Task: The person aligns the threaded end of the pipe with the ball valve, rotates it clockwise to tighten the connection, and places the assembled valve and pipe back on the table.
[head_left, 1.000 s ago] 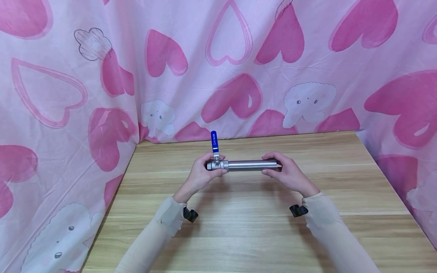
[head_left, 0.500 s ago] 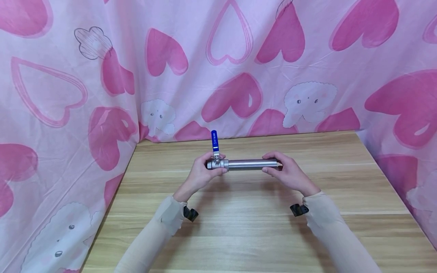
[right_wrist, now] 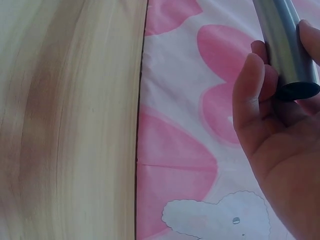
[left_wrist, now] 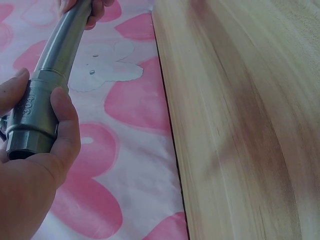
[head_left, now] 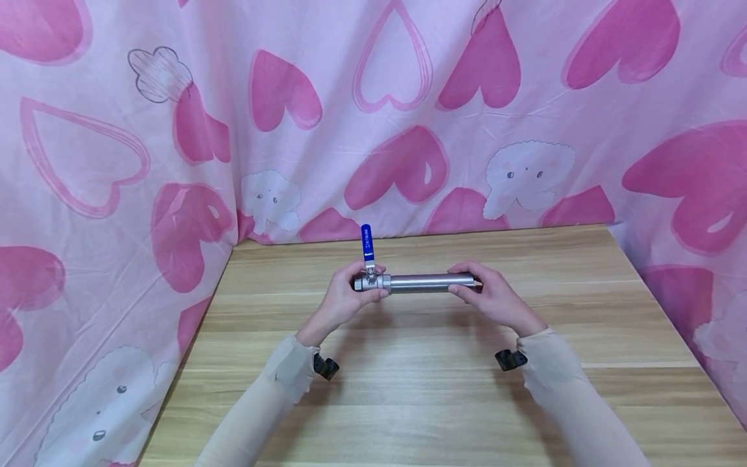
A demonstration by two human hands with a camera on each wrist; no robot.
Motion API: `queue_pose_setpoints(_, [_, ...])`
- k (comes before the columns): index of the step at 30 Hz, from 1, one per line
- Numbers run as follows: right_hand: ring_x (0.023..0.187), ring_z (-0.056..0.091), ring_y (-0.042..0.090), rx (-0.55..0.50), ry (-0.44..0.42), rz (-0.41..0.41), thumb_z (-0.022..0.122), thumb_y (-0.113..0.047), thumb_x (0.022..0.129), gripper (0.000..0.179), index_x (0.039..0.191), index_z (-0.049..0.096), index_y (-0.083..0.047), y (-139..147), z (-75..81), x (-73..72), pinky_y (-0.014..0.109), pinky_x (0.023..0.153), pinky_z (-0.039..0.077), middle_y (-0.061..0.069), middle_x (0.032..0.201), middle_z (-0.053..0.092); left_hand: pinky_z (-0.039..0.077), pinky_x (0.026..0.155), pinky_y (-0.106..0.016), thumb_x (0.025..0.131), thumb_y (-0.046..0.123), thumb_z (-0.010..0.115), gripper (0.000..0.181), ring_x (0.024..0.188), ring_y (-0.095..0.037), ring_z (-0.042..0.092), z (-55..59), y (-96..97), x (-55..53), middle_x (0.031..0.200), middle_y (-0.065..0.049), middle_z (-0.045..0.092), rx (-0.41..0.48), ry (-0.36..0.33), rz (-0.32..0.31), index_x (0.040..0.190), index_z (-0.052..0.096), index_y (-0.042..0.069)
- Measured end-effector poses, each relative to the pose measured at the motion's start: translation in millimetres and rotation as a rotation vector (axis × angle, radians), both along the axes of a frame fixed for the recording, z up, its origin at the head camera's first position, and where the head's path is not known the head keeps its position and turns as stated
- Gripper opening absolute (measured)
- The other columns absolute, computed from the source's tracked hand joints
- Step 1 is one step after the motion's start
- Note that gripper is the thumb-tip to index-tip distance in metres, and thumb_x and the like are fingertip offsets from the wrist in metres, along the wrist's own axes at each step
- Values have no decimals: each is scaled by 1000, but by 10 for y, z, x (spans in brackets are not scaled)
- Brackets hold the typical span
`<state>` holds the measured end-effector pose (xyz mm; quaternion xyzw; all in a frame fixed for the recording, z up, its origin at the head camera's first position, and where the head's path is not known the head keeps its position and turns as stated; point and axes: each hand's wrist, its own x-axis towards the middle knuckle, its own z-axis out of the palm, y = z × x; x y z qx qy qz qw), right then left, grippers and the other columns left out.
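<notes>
A ball valve (head_left: 371,281) with a blue lever handle (head_left: 367,242) is joined to the left end of a steel pipe (head_left: 428,282). My left hand (head_left: 344,295) grips the valve body, thumb on the near side and fingers behind. At the other end, my right hand (head_left: 495,295) holds the pipe between thumb and fingers. Pipe and valve lie level across the head view, with the lever pointing away from me. In the left wrist view the valve body (left_wrist: 32,117) shows the marking 304. An open pipe end (right_wrist: 297,90) faces the right palm in the right wrist view.
Under the hands is a wood-grain table (head_left: 408,389). Pink curtains with hearts (head_left: 397,165) hang along its back and both sides. Black wrist cameras (head_left: 325,367) sit at the sleeve cuffs.
</notes>
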<state>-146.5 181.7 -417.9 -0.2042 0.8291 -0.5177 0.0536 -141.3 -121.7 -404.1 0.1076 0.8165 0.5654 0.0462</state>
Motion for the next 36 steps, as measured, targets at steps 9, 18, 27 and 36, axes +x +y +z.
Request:
queue_pose_setpoints(9, [81, 56, 19, 58, -24, -5, 64, -30, 93, 30, 119, 61, -14, 13, -6, 5, 26, 65, 51, 8, 105, 65, 50, 82, -32, 77, 17, 82, 39, 96, -21, 59, -9, 2, 1, 111, -3, 66, -7, -7, 4, 113, 67, 20])
queue_pose_setpoints(18, [91, 59, 21, 78, -77, 0, 73, -29, 86, 40, 122, 60, -15, 5, -36, 5, 30, 78, 52, 6, 110, 65, 50, 83, -32, 78, 17, 81, 38, 95, -19, 59, -63, 19, -9, 110, -1, 67, -26, -19, -23, 112, 66, 20])
queue_pose_setpoints(27, [87, 59, 14, 266, 24, 107, 79, -18, 80, 43, 121, 64, -16, -81, -122, -9, 34, 81, 50, -1, 102, 67, 48, 97, -40, 79, 14, 80, 48, 107, -20, 59, -220, 33, -18, 119, -5, 65, -69, 40, -132, 122, 59, 12])
queue_pose_setpoints(36, [89, 56, 14, 276, 3, 138, 72, -16, 87, 29, 115, 65, -12, -77, -357, -33, 32, 82, 47, -1, 101, 65, 49, 91, -37, 82, 22, 77, 59, 99, -18, 60, -425, 61, 20, 115, -5, 65, -196, 36, -126, 134, 51, 13])
